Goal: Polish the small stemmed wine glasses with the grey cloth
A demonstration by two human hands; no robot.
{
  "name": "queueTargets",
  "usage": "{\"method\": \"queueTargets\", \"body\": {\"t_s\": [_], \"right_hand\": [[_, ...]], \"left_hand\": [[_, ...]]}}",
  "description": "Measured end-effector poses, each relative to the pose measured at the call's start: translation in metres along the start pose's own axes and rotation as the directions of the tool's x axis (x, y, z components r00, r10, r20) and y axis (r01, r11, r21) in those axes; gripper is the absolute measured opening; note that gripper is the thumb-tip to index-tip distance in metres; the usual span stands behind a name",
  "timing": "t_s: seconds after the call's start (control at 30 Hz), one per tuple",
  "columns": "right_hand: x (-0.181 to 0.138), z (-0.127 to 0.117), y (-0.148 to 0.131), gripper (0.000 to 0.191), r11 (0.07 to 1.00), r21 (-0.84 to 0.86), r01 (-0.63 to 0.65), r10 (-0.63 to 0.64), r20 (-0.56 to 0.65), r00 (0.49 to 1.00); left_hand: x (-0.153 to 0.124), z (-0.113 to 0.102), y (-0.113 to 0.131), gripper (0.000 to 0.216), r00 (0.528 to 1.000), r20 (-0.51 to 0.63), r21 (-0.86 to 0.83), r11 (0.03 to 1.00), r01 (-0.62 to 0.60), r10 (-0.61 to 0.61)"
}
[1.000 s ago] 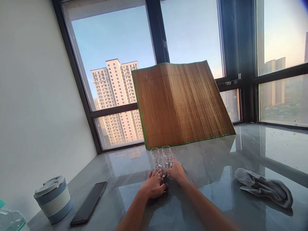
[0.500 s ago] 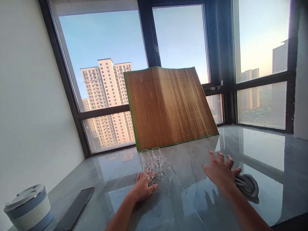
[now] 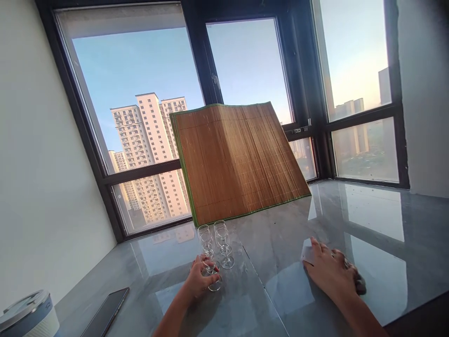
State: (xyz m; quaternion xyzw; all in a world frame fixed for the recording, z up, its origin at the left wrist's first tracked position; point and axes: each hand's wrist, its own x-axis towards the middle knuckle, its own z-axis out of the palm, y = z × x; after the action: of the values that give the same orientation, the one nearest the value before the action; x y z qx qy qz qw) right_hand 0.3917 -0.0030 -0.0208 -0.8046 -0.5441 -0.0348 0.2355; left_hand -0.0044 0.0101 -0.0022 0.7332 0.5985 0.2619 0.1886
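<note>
So I count five little stemmed glasses (image 3: 222, 238) bunched just below the centre of the frame, three in the left row and two in the right. They overlap a lot, so don't bet on it. One left hand (image 3: 199, 278) has its thumb and fingers pinched round the nearest glass (image 3: 215, 282) of the left row. The one right hand (image 3: 331, 271) sits well apart, lower right, over one grey cloth (image 3: 360, 284); can't tell if it's gripping, the palm hides most of it. All on a shiny grey tabletop (image 3: 140, 281). Just behind the glasses, one brown slatted mat (image 3: 242, 159) with green edging leans up mid-frame against the windows (image 3: 147, 171). Lower left: one phone (image 3: 107, 312) and one lidded cup (image 3: 31, 318), cut off by the edge.
</note>
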Motion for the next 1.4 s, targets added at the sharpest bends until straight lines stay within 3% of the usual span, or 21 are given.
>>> {"method": "queueTargets", "body": {"t_s": [0.1, 0.2, 0.33, 0.43, 0.53, 0.63, 0.7, 0.83, 0.9, 1.03, 1.13, 1.23, 1.33, 1.4], "right_hand": [[-0.004, -0.004, -0.001, 0.074, 0.993, 0.005, -0.122, 0.122, -0.045, 0.992], [-0.004, -0.005, 0.003, 0.072, 0.991, 0.039, -0.130, 0.131, -0.017, 0.991], [0.000, 0.000, 0.009, 0.054, 0.998, 0.067, 0.020, -0.020, -0.005, 1.000], [0.004, 0.005, 0.007, 0.059, 0.965, 0.205, 0.162, -0.155, -0.050, 0.987], [0.004, 0.007, 0.001, 0.074, 0.922, 0.333, 0.197, -0.177, -0.089, 0.980], [-0.003, 0.004, -0.006, 0.079, 0.917, 0.353, 0.185, -0.170, -0.072, 0.983], [-0.010, -0.001, -0.008, 0.073, 0.956, 0.256, 0.145, -0.127, -0.084, 0.988], [-0.023, -0.014, -0.008, 0.057, 0.999, -0.006, -0.054, 0.053, -0.136, 0.989], [-0.026, -0.019, -0.004, 0.061, 0.994, -0.026, -0.108, 0.106, -0.070, 0.992], [-0.026, -0.020, 0.003, 0.063, 0.992, 0.108, -0.067, 0.058, 0.087, 0.995], [-0.028, -0.016, -0.003, 0.070, 0.966, 0.259, 0.016, -0.040, 0.086, 0.996], [-0.032, -0.015, -0.022, 0.071, 0.923, 0.381, 0.061, -0.091, 0.061, 0.994], [-0.033, -0.017, -0.048, 0.068, 0.847, 0.528, 0.059, -0.086, 0.028, 0.996], [-0.032, -0.020, -0.064, 0.068, 0.740, 0.669, 0.065, -0.076, -0.012, 0.997]], "left_hand": [[-0.005, -0.004, 0.003, 0.035, 0.999, 0.013, -0.021, 0.999, 0.031, -0.031], [-0.006, -0.008, -0.001, 0.046, 1.000, 0.002, -0.115, 0.993, 0.025, -0.025], [-0.003, -0.010, -0.011, 0.058, 0.998, 0.054, -0.329, 0.943, 0.040, -0.023], [-0.004, -0.013, -0.008, 0.055, 0.995, 0.091, -0.401, 0.914, 0.063, -0.029], [-0.009, -0.019, 0.004, 0.050, 0.989, 0.148, -0.379, 0.922, 0.080, -0.025], [-0.015, -0.027, 0.017, 0.046, 0.979, 0.202, -0.340, 0.938, 0.069, 0.001], [-0.018, -0.032, 0.023, 0.043, 0.975, 0.221, -0.302, 0.952, 0.050, 0.019], [-0.022, -0.042, 0.032, 0.040, 0.972, 0.229, -0.223, 0.975, -0.007, 0.060], [-0.025, -0.048, 0.036, 0.039, 0.969, 0.233, -0.209, 0.977, -0.030, 0.080], [-0.033, -0.053, 0.049, 0.029, 0.958, 0.240, -0.176, 0.977, -0.118, 0.159], [-0.039, -0.043, 0.067, 0.026, 0.950, 0.138, -0.152, 0.953, -0.260, 0.281], [-0.040, -0.015, 0.092, 0.025, 0.915, 0.000, -0.138, 0.906, -0.400, 0.403], [-0.027, 0.025, 0.118, 0.023, 0.916, 0.005, -0.195, 0.899, -0.392, 0.401], [-0.012, 0.051, 0.130, 0.023, 0.925, -0.004, -0.220, 0.902, -0.371, 0.380]]}}
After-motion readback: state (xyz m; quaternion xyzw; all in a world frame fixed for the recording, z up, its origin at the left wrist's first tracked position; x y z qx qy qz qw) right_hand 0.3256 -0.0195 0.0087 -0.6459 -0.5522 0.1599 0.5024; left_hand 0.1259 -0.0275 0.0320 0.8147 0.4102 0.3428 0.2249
